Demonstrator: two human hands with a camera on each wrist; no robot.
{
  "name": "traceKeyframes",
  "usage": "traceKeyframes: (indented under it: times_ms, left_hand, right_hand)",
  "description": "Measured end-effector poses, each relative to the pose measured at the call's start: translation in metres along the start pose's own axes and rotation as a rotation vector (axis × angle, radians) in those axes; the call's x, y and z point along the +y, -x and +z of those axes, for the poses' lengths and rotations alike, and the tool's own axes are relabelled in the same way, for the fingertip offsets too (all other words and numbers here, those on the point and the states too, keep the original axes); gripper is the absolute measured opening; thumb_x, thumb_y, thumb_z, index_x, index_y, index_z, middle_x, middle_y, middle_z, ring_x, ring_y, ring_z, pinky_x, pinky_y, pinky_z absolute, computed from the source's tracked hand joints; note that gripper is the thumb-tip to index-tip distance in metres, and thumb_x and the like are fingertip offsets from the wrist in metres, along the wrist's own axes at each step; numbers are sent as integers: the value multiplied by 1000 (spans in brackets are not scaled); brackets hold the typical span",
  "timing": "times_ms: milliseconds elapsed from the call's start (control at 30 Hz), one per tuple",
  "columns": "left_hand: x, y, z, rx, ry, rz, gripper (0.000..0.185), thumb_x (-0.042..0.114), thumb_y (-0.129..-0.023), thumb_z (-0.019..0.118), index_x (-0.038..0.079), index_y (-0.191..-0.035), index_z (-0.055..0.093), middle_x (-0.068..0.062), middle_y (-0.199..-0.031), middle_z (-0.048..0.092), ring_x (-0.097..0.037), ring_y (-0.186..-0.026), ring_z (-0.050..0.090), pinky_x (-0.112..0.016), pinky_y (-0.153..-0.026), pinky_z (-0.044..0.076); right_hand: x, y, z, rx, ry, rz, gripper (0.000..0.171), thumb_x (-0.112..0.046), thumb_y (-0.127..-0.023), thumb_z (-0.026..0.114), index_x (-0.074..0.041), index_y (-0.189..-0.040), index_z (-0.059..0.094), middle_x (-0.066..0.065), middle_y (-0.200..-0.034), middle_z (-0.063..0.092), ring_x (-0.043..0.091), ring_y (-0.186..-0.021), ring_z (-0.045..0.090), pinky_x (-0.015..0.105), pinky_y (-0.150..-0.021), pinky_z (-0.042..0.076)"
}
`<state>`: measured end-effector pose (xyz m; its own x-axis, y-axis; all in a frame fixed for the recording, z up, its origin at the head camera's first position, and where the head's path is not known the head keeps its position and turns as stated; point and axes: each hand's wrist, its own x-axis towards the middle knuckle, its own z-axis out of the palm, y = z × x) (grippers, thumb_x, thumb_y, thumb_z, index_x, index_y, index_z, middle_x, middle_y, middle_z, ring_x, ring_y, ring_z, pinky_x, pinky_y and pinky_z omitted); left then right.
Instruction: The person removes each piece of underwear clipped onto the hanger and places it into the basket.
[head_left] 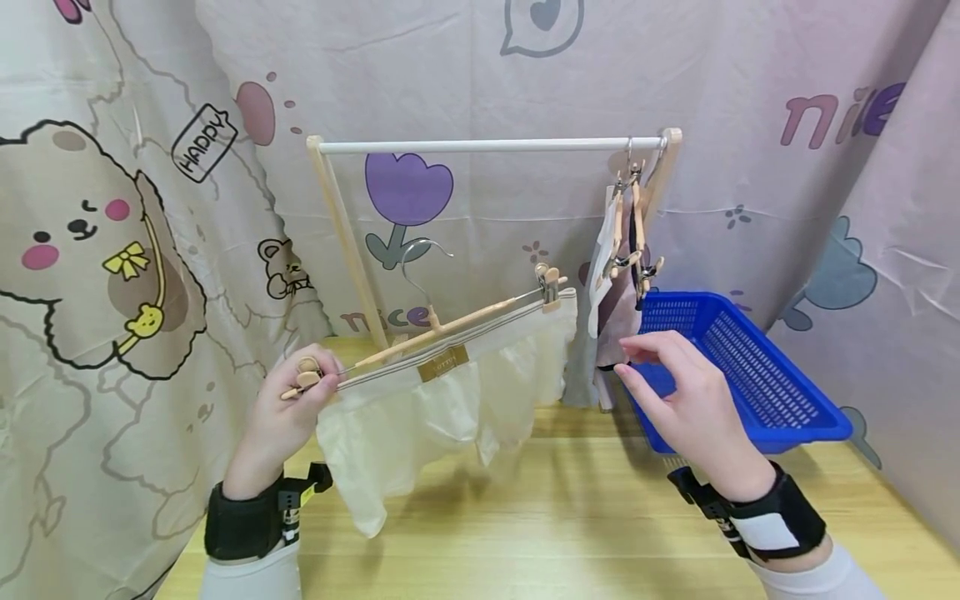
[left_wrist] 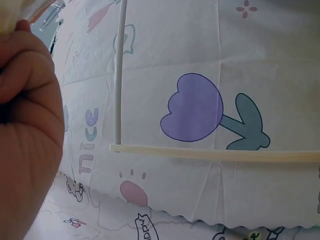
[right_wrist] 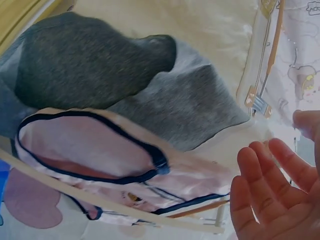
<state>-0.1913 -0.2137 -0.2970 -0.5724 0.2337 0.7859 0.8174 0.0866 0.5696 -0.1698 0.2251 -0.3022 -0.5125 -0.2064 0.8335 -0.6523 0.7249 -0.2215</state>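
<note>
My left hand (head_left: 296,392) pinches the left clip of a wooden clip hanger (head_left: 442,325) that carries cream shorts (head_left: 442,400), held tilted in front of the small wooden clothes rack (head_left: 487,147). In the left wrist view only the curled left hand (left_wrist: 25,120) and the rack's rail (left_wrist: 215,154) show. My right hand (head_left: 675,379) hovers with relaxed fingers, holding nothing, just right of the garments (head_left: 611,283) hanging at the rack's right end. The right wrist view shows the right hand (right_wrist: 272,192) spread beside a pink garment with dark trim (right_wrist: 100,155) and a grey one (right_wrist: 130,85).
A blue plastic basket (head_left: 780,400) stands on the wooden table (head_left: 540,525) at the right, behind my right hand. Printed fabric sheets (head_left: 112,250) hang close around the table on the left, back and right.
</note>
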Motion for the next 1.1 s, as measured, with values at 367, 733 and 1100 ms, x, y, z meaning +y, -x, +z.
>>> traceKeyframes:
  times_ms: [367, 733, 1100]
  left_hand:
    - [-6, 0, 5, -97, 141, 62, 10, -6, -101, 56, -2, -92, 55, 2, -86, 55, -13, -78, 48, -27, -71, 38]
    - [-9, -1, 13, -117, 38, 24, 10, 2, -103, 59, 1, -93, 57, 7, -90, 57, -9, -83, 52, -25, -74, 41]
    - [-22, -4, 21, -206, 16, 13, 21, 20, -106, 59, 5, -91, 56, 7, -90, 59, -10, -85, 55, -24, -81, 43]
  right_hand:
    - [-10, -22, 6, 32, -123, -145, 69, -51, -103, 57, 6, -141, 54, 25, -137, 58, 13, -125, 54, 12, -107, 38]
    - [-9, -38, 1, -38, -179, -145, 66, -48, -102, 61, 3, -143, 53, 22, -140, 57, 7, -126, 52, 13, -107, 38]
    - [-11, -39, 6, -163, -249, -66, 66, -1, -90, 78, -5, -149, 49, 12, -136, 63, 3, -125, 53, 10, -99, 40]
